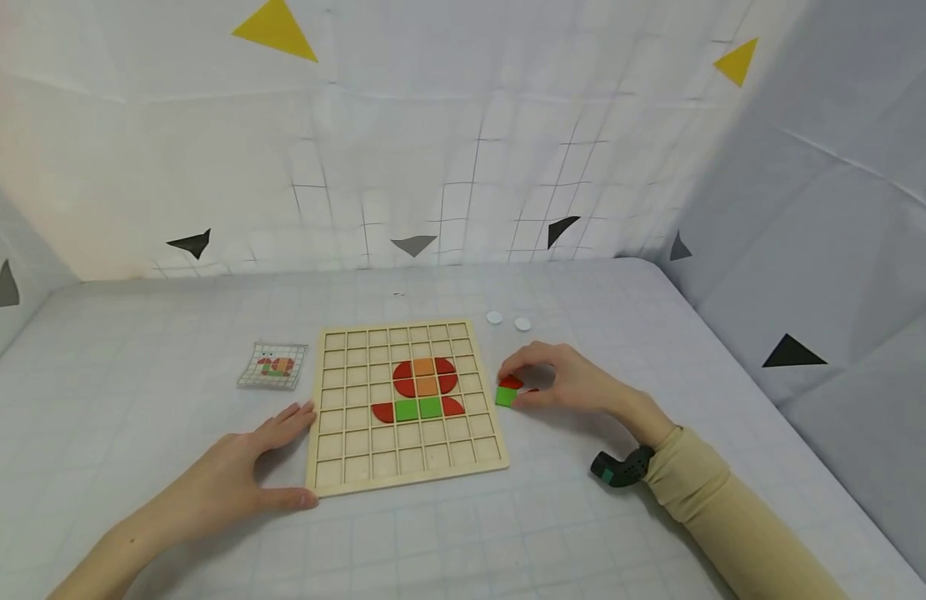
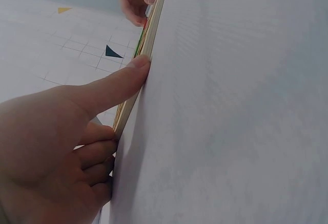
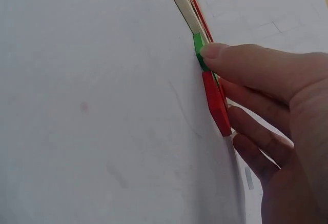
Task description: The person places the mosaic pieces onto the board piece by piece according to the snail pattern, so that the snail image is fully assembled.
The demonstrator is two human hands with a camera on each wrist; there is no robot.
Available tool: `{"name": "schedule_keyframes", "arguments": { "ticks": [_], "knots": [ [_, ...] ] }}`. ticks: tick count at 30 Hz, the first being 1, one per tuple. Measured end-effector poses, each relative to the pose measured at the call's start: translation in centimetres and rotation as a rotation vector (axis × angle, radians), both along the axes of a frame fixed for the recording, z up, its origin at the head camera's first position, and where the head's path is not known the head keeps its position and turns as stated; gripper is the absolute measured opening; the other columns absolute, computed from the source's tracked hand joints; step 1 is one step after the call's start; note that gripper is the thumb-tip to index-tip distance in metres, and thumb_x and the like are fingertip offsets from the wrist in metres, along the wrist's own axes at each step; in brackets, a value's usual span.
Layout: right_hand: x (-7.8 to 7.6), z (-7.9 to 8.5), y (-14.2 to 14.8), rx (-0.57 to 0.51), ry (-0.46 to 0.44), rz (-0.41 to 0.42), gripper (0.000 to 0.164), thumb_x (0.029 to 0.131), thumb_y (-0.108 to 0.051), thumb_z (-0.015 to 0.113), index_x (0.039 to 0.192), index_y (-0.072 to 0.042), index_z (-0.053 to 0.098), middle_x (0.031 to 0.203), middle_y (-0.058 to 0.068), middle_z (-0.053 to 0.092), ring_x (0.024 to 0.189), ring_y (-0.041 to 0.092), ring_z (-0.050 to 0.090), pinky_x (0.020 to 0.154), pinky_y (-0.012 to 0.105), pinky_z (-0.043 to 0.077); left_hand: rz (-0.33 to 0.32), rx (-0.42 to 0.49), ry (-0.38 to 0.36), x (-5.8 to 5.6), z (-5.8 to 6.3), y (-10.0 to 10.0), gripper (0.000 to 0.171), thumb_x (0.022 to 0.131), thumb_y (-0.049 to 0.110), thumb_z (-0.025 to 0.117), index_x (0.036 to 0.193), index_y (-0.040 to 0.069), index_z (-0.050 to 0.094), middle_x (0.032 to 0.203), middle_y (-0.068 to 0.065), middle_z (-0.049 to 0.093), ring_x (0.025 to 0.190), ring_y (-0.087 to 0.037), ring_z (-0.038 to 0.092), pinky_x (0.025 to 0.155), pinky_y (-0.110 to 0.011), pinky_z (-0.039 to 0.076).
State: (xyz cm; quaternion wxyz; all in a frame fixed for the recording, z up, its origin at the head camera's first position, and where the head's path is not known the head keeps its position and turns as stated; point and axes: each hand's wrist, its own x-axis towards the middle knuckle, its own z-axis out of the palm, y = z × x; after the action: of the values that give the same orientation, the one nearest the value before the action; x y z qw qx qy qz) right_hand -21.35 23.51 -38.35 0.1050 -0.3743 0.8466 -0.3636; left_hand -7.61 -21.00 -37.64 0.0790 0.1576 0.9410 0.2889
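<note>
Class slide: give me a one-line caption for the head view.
Left hand touches the gridded board; right hand pinches a green square.

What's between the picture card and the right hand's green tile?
Head view: the wooden board lies between them, with red, orange and green tiles on it.

L grip (image 1: 232, 477) spread, thumb (image 1: 284, 498) away fr. fingers (image 1: 284, 427), R grip (image 1: 571, 379) curled in a pinch

1 board (image 1: 356, 444) held 6 red tiles (image 1: 403, 370), 2 orange (image 1: 424, 367), 2 green (image 1: 406, 411) | 3 o'clock: 1 loose green (image 1: 505, 397), reds (image 1: 511, 382) uncountable | 2 discs (image 1: 494, 317) | 1 card (image 1: 272, 367)
</note>
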Motion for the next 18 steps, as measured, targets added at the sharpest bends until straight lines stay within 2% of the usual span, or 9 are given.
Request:
{"name": "schedule_keyframes", "arguments": {
  "ticks": [6, 10, 14, 18],
  "knots": [
    [0.03, -0.19, -0.39, -0.020, 0.031, -0.013, 0.035, 0.083, -0.026, 0.083, 0.116, -0.022, 0.072, 0.110, -0.009, 0.070, 0.101, 0.012, 0.059, 0.090, 0.028, 0.050, 0.009, -0.002, -0.008, 0.02, 0.05, -0.03, 0.105, 0.067, 0.075, 0.073, 0.153, 0.023, 0.043, 0.158, -0.008, 0.040, 0.144, -0.041, 0.036, 0.108, -0.066, 0.034],
    [0.03, -0.44, -0.51, -0.025, 0.088, -0.044, 0.029, 0.083, -0.021, 0.083, 0.110, -0.022, 0.073, 0.106, -0.010, 0.071, 0.099, 0.011, 0.058, 0.088, 0.029, 0.049, 0.013, -0.004, -0.015, 0.01, 0.03, -0.02, 0.105, 0.067, 0.075, 0.073, 0.153, 0.024, 0.043, 0.158, -0.008, 0.040, 0.144, -0.042, 0.036, 0.107, -0.068, 0.033],
    [0.20, -0.48, -0.65, -0.034, 0.131, -0.083, 0.025, 0.083, -0.013, 0.082, 0.105, -0.021, 0.075, 0.103, -0.008, 0.071, 0.099, 0.013, 0.060, 0.089, 0.033, 0.050, 0.006, 0.003, -0.012, 0.01, 0.01, -0.01, 0.104, 0.067, 0.075, 0.074, 0.152, 0.022, 0.044, 0.158, -0.007, 0.040, 0.145, -0.040, 0.036, 0.108, -0.065, 0.034],
    [0.40, -0.39, -0.69, -0.050, 0.130, -0.101, 0.025, 0.082, -0.012, 0.083, 0.105, -0.018, 0.075, 0.103, -0.005, 0.072, 0.101, 0.016, 0.062, 0.091, 0.039, 0.050, -0.005, 0.016, 0.002, 0.07, -0.05, 0.01, 0.103, 0.068, 0.074, 0.074, 0.151, 0.021, 0.046, 0.159, -0.003, 0.040, 0.145, -0.036, 0.036, 0.109, -0.061, 0.035]
  ]
}}
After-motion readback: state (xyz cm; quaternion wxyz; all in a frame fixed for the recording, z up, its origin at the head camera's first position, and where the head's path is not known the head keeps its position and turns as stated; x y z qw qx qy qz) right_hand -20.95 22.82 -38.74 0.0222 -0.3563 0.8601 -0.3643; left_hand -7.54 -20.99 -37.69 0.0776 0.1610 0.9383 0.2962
